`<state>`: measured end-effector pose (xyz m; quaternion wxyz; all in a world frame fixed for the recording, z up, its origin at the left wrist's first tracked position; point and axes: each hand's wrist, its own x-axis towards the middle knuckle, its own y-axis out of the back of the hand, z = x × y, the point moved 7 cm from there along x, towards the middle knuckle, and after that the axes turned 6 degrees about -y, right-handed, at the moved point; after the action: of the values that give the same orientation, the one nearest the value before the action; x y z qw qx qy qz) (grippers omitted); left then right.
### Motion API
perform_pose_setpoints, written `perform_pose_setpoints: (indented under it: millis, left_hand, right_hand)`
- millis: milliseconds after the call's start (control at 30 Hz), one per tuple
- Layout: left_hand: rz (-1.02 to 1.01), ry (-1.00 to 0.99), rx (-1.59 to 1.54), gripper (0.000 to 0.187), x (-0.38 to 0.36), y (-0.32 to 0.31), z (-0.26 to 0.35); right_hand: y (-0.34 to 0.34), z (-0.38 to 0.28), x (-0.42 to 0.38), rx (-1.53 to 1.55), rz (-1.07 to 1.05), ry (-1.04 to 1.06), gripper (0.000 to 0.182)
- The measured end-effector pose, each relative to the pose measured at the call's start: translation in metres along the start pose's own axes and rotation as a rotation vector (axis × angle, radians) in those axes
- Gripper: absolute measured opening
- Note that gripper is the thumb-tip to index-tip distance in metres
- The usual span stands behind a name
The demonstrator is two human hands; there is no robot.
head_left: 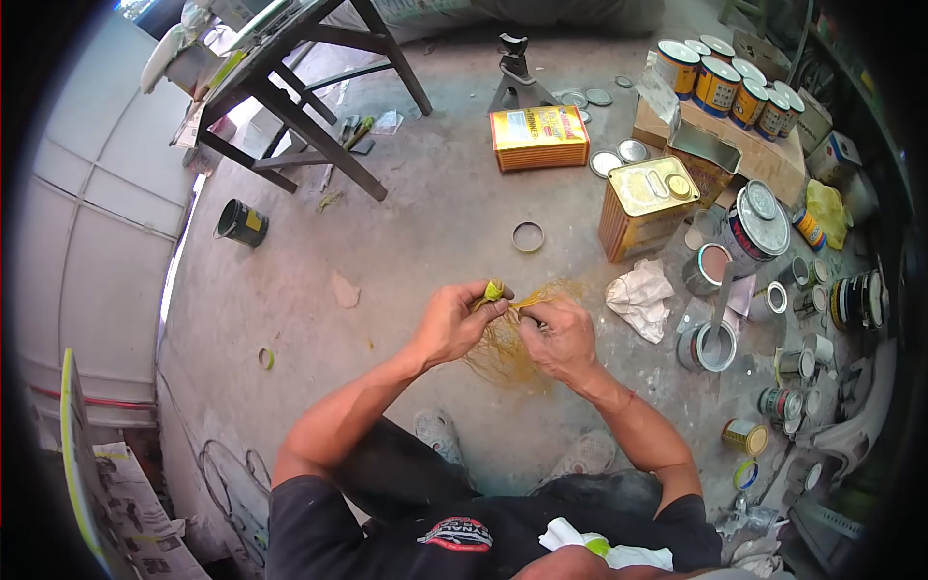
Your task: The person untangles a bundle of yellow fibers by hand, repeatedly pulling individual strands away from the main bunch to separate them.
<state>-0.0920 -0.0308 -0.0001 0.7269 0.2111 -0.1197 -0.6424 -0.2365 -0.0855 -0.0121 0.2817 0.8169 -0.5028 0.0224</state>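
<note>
Head view: fibres between my two hands.
My left hand (462,319) pinches the green-tipped end of the yellow fibres (507,356), and the grip of my right hand (561,338) presses on their strands just beside, above the floor (387,261).

Hands (462,324) gripping tangled yellow strands (507,353).

Lettering I can read
"THINNER" on the red-and-yellow tin (541,138); part of a word, "EYNAL", on the black shirt (387,532).
</note>
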Motion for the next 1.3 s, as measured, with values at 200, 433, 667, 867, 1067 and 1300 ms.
perform_pose_setpoints:
  millis: [200, 433, 667, 867, 1067, 1300]
  left_hand:
    - [0.067, 0.012, -0.065, 0.018, -0.001, 0.031, 0.007]
    - [0.855, -0.348, -0.267, 0.017, -0.046, 0.202, 0.041]
    - [0.665, -0.025, -0.263, 0.024, -0.04, 0.221, -0.028]
    - [0.207, 0.124, -0.246, 0.029, 0.001, 0.097, -0.016]
    - [-0.137, 0.095, -0.173, 0.026, -0.001, 0.036, 0.005]
    - [-0.317, 0.103, -0.177, 0.031, -0.003, 0.014, 0.016]
  right_hand:
    - [-0.002, 0.011, -0.005, -0.081, -0.132, -0.099, 0.015]
    - [-0.021, 0.16, -0.066, -0.344, -0.363, -0.511, 0.025]
    - [-0.015, 0.254, -0.12, -0.326, -0.574, -0.472, 0.027]
    - [0.007, 0.036, 0.009, 0.181, -0.162, -0.122, 0.026]
    - [-0.028, 0.001, 0.014, 0.428, -0.386, -0.162, 0.025]
    - [-0.032, 0.02, 0.002, 0.488, -0.527, -0.313, 0.028]
